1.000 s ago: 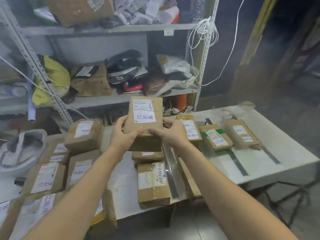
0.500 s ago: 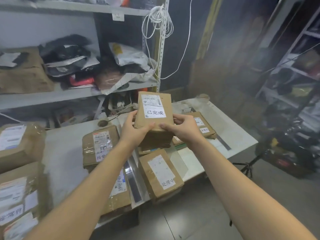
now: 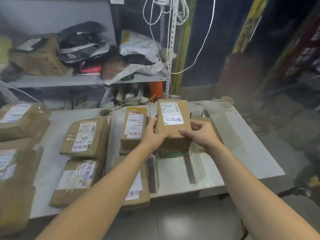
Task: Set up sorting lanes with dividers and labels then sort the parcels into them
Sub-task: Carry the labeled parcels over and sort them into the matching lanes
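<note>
**Firmly in both hands: the 已完成 parcel at the right of the table**

Gripped at the near corners, no slack. Left hand: thumb laid across the top face, fingers curled round the left edge. Right hand: thumb along the near edge, fingers wrapped round the right side. Brown carton, top face tipped toward the camera, with a printed shipping label and a white sticker reading 已完成 under it. Held directly over a flatter green-taped parcel; contact between the two impossible to judge. Just behind the right hand, partly hidden, another brown parcel.

Immediately left, beside the left hand, a 处理中 parcel stacked on something of which only an edge shows. Nearer, under the left forearm, a half-hidden carton with the characters 理中 legible. Between these and the held carton, a dark divider strip running front to back; a second strip just right of it, below the green tape. Further left, a 待处理 parcel and, in front of it, a taped carton with its sticker turned sideways. At the far left edge, more brown boxes, blurred.

Behind the table, a metal shelf crowded with bags and packages, and a white cord looped over its upright.
</note>
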